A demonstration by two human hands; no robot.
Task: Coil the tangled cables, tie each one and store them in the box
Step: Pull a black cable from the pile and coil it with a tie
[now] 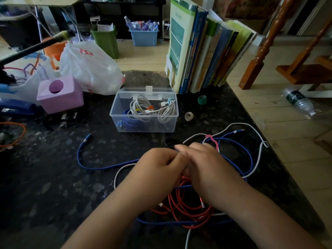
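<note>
- Head view showed a dark speckled table [53,177] with a clear plastic box [144,123] standing open near its middle, the lid tipped back.
- Inside the box lay two coiled white cables [152,109], each bound with a small tie, and a coiled blue cable [129,121] low at the left side.
- Both hands met in front of the box, over a loose tangle of cables. The left hand [158,166] had its fingers curled and the right hand [203,162] pinched at the same spot; they seemed to hold a loose blue cable [93,167], but the exact grasp was hidden by the fingers.
- That blue cable ran out to the left on the table, its plug end free.
- A red cable [186,203] lay in loops under the wrists, and a loose white cable [255,159] curved at the right, with a pink tie [212,140] across the strands.
- Behind the box stood a row of books [206,51], a white plastic bag [89,69] and a pink box [61,94] with a round hole.
</note>
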